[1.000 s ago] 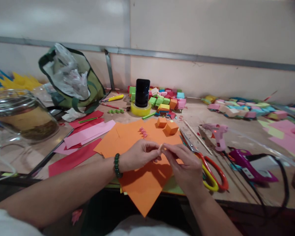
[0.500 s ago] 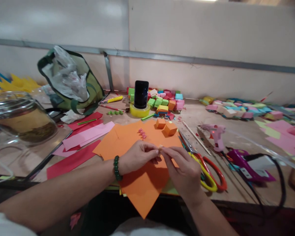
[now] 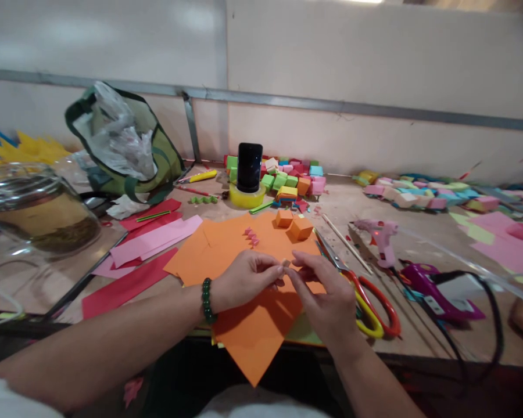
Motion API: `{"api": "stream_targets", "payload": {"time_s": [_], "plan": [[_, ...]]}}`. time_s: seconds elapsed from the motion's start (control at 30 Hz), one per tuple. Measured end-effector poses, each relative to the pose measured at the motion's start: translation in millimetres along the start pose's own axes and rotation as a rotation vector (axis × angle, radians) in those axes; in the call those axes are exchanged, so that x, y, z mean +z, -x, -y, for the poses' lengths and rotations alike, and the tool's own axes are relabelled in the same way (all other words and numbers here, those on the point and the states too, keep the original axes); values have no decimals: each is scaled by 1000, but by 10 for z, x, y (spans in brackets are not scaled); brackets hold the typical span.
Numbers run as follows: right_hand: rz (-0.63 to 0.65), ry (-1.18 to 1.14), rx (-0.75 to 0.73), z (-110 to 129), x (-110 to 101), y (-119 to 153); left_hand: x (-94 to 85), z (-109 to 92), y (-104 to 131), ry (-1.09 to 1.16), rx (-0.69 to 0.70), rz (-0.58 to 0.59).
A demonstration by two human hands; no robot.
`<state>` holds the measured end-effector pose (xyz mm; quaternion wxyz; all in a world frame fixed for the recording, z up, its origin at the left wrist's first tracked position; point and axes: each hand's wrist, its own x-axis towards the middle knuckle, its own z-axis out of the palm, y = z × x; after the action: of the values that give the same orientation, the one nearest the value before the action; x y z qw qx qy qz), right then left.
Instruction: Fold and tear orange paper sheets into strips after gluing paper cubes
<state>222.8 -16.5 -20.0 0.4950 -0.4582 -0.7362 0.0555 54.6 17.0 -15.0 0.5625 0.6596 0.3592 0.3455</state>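
My left hand (image 3: 244, 280), with a green bead bracelet (image 3: 207, 299) at the wrist, pinches a tiny pale orange folded paper piece (image 3: 286, 263). The thumb of my right hand (image 3: 326, 296) touches that piece from the right, while its index finger is raised off it. Under both hands lie orange paper sheets (image 3: 255, 348). A pink zigzag strip (image 3: 251, 237) and two orange paper boxes (image 3: 301, 228) rest on the sheets just beyond my fingers.
Scissors (image 3: 386, 305), a wooden stick (image 3: 346, 244) and a glue gun (image 3: 381, 235) lie right. A phone (image 3: 250, 167) stands on a tape roll (image 3: 246, 197) before colored paper boxes (image 3: 281, 183). Left are red strips (image 3: 126, 284), a bag (image 3: 165, 157) and a jar (image 3: 39, 215).
My right index finger has lifted away from the small paper piece, and the gap between finger and thumb has widened. My left hand has barely moved.
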Motion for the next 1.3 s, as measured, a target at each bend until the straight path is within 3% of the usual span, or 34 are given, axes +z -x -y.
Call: {"api": "stream_targets", "payload": {"time_s": [0.13, 0.23, 0.53, 0.83, 1.3], "plan": [[-32, 152, -181, 16, 29, -3, -7, -5, -5, 115, -62, 11], [-48, 202, -225, 37, 25, 5, -9, -40, -4, 197, -114, 14], [38, -64, -25, 40, -12, 1, 13, -40, 11, 204, -113, 2], [11, 146, -295, 37, -5, 18, 5, -74, 18, 160, -108, -33], [141, 101, -244, -12, 8, 70, -33, -57, -5, 130, -73, 11]]}}
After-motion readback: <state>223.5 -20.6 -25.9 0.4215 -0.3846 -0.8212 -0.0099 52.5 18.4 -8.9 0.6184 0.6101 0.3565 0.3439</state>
